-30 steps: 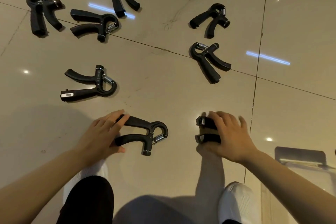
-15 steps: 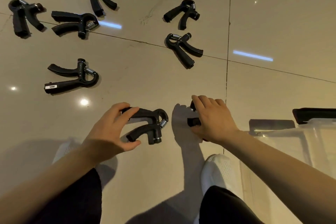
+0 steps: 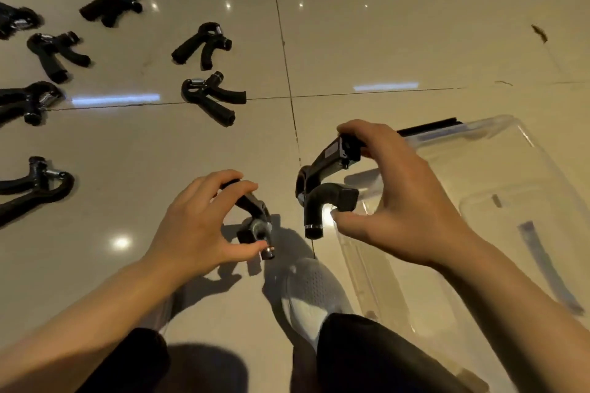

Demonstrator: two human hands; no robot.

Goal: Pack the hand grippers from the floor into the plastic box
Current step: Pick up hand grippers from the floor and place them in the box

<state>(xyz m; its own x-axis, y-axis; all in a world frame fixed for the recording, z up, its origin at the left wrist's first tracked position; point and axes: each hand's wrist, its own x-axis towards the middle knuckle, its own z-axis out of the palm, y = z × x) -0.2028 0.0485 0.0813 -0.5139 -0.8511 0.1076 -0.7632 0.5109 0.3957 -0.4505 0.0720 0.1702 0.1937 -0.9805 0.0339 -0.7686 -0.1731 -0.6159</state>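
Grippers fill both hands. The left hand [image 3: 194,226] pinches one gripper [image 3: 255,220] between thumb and fingertips, lifted off the floor [image 3: 351,41] with its shadow beneath, spring end hanging low. The right hand [image 3: 392,198] clamps a second gripper [image 3: 322,188], fingers over the upper handle and thumb under the lower one, held just at the near-left corner of the clear box [image 3: 523,140]. The box sits on the floor to the right, beside a white shoe [image 3: 314,293], and I can see no grippers in it, though glare makes this hard to judge.

The step in hand looks like carrying both across and setting them down inside. To do it well, the right hand should travel over the rim first, since it is nearer, and lower its gripper flat against the bottom rather than drop it; the parts are hard and the plastic is thin. Lay it along a wall with handles pointing one way, so later ones nest. The left hand's pinch is light and the gripper hangs tilted, so a firmer hold round one handle would stop it swinging. Follow over the same corner, clear of the shoe.

Seven more [image 3: 210,99] lie well apart on the floor to the left, so packing has barely begun.
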